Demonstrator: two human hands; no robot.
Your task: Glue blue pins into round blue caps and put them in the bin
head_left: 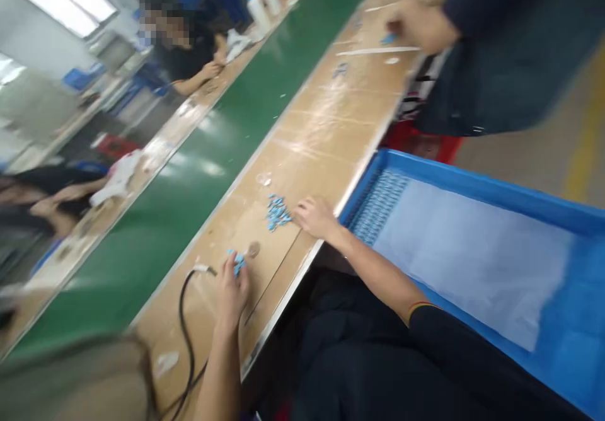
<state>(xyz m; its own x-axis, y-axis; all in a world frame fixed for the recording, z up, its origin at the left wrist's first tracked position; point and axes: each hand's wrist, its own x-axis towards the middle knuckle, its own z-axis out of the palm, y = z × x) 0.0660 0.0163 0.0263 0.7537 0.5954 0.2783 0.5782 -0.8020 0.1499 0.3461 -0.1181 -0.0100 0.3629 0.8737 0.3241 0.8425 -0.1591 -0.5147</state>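
Note:
My left hand (231,288) rests on the wooden bench (312,131) with its fingers curled around a few small blue parts (237,262). The end of a black cable (186,320) lies just to its left. My right hand (316,216) lies on the bench, fingers bent, touching the edge of a small pile of blue parts (276,212). A blue tray (472,184) sits to the right of that hand. Rows of blue parts (378,207) line its near-left end and a white sheet (472,257) covers the rest.
A green conveyor belt (208,175) runs along the bench's left side. Other people work across the belt at the left, and another person's hand (416,24) handles blue parts further up the bench. A red crate (420,144) stands below the bench.

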